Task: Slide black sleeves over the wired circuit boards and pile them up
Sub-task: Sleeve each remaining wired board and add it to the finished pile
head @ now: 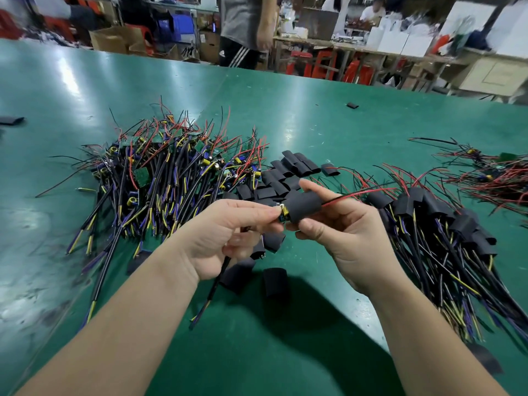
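My left hand (228,232) pinches the exposed end of a wired circuit board (283,214) above the green table (285,338). Its black cable hangs down below my palm. My right hand (343,227) grips a black sleeve (304,207) that covers most of the board; red and black wires stick out of the sleeve's right end. A heap of bare wired boards (165,178) lies to the left. Loose black sleeves (288,172) lie behind my hands, and two more sleeves (274,281) lie under them. A pile of sleeved boards (434,224) spreads to the right.
More red-wired boards (491,178) lie at the far right. Stray sleeves sit at the far left (11,120) and far back (352,105). A person (245,30) stands beyond the table's far edge, among boxes and benches.
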Available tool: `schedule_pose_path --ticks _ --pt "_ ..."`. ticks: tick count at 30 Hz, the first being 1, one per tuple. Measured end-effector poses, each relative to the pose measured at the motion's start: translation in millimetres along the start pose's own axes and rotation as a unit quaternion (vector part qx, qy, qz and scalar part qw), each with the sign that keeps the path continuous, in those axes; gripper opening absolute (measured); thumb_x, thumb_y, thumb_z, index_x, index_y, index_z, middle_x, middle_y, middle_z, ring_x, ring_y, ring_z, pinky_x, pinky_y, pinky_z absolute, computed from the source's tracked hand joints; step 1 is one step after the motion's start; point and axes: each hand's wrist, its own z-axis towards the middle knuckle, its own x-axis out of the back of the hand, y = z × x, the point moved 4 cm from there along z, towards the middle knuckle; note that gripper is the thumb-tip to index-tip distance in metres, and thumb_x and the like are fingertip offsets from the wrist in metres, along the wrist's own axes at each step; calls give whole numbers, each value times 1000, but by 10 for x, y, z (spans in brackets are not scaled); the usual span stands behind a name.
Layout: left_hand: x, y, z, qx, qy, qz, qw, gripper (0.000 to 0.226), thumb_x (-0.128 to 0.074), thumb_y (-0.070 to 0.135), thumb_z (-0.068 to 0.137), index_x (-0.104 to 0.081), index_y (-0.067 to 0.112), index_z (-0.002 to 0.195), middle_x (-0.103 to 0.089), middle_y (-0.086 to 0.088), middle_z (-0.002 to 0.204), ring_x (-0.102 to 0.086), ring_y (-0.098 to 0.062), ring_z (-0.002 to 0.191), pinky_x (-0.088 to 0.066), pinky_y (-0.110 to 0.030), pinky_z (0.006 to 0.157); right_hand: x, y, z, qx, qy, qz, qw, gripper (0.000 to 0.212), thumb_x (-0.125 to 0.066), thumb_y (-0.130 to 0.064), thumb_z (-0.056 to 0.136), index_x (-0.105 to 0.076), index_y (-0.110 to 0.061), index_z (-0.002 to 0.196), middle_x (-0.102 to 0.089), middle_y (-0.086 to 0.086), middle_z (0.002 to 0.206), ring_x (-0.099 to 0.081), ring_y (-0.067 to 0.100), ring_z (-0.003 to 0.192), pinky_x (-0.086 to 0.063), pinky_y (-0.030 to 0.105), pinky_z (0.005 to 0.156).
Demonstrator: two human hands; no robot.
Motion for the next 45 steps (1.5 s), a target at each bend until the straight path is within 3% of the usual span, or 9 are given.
schedule_pose_path --ticks 4,9,13,19,26,28,32,36,45 --pt "-13 -4 -27 20 -15 3 1000 9 -73 16 68 -65 11 66 -59 5 52 -24 3 32 -10 -11 35 46 -48 10 32 0 24 999 51 -78 -11 59 -73 -31 106 -73 -3 105 -68 9 76 -53 20 72" --pt "-10 -9 -28 25 -18 -3 1000 10 -72 17 69 -70 13 60 -59 5 53 -24 3 32 -9 -13 36 37 -41 10 32 1 26 999 41 -75 1 62 -77 -25 94 -75 -3 92 -69 7 76 -53 17 72" --pt "-5 -14 -15 21 -13 -2 1000 14 -65 26 66 -73 16 59 -62 7 58 -22 3 33 -11 -11 33 13 -38 6 47 9 22 999 33 -78 -9 60 -77 -21 90 -75 -1 91 -70 9 80 -53 18 74" --pt "34 -30 18 33 2 -5 999 13 -66 26 63 -73 16 57 -63 6 57 -22 3 33 -12 -10 32 -33 -25 -6 63 29 -1 998 29 -74 -1 63 -77 -18 86 -75 -2 84 -70 9 79 -53 18 74" --pt "72 -76 79 15 63 -5 998 7 -70 21 61 -66 14 60 -65 -6 62 -24 0 31 -14 -9 32 -48 44 -27 38 31 -61 997 37 -68 18 72 -72 -11 94 -74 -4 99 -69 12 96 -51 19 83" --pt "66 -84 100 -18 89 -4 996 14 -71 21 61 -65 12 69 -66 -7 62 -25 -1 31 -17 -9 32 -68 46 -23 27 28 -78 996 45 -65 17 77 -67 -13 110 -72 -9 106 -66 6 102 -49 18 88" --pt "10 -70 125 -107 127 -3 986 18 -72 19 65 -65 7 77 -67 -6 59 -27 -4 31 -21 -11 33 -148 117 -12 -4 52 45 998 63 -51 13 87 -37 -21 138 -59 -8 128 -61 4 110 -52 25 91" --pt "24 -47 115 -120 139 -9 983 28 -75 23 59 -65 8 81 -71 -14 71 -33 -2 32 -26 -11 33 -173 134 10 -51 63 223 971 48 -49 -9 80 -50 -11 128 -71 -3 110 -69 17 95 -57 31 81" --pt "34 -19 84 -139 136 48 980 11 -78 29 52 -72 22 58 -66 0 58 -39 -3 37 -32 -13 36 -153 159 12 -46 49 192 979 38 -58 -6 75 -64 -12 113 -71 2 112 -68 16 98 -55 35 87"
